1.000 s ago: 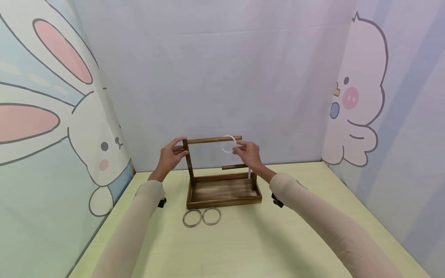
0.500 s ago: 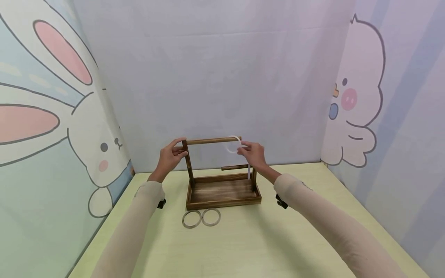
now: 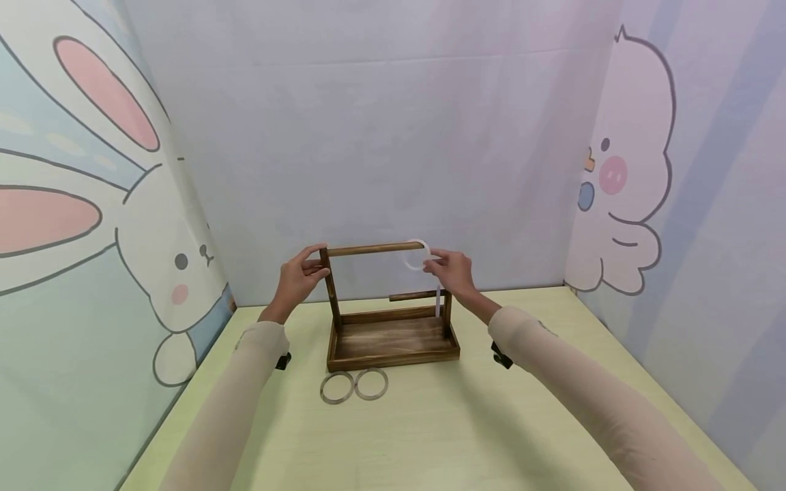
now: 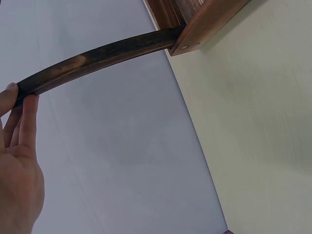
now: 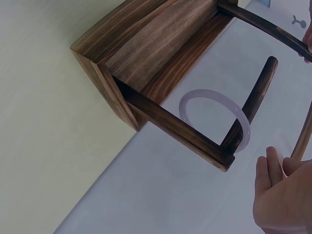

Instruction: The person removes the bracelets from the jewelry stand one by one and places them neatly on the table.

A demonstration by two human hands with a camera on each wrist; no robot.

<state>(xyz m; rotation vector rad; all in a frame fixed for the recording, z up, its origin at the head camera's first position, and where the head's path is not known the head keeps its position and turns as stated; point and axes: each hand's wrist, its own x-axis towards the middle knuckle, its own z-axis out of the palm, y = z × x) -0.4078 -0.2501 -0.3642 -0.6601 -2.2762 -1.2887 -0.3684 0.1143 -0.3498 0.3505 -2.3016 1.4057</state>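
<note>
My left hand [image 3: 297, 279] pinches the top of the left post [image 3: 333, 293] of a dark wooden two-bar stand, thumb on one side and fingers on the other. At the free right end of the upper bar [image 3: 368, 249], my right hand [image 3: 453, 273] pinches a translucent white bangle [image 3: 428, 248] between thumb and fingers. That bangle appears to encircle the bar's tip; in the right wrist view it is almost hidden by the hand. A second pale bangle [image 5: 217, 94] hangs around the lower bar [image 5: 263, 83], close to the right post [image 5: 175, 124].
Two greyish bangles, a left one [image 3: 337, 402] and a right one [image 3: 371, 398], lie side by side on the pale table [image 3: 405, 443] before the stand's tray base [image 3: 393, 357]. A grey-white backdrop [image 3: 381, 136] rises behind, with cartoon-printed side walls.
My right hand has drawn the bangle rightward along the upper bar to its free end. The left hand keeps its hold on the post.
</note>
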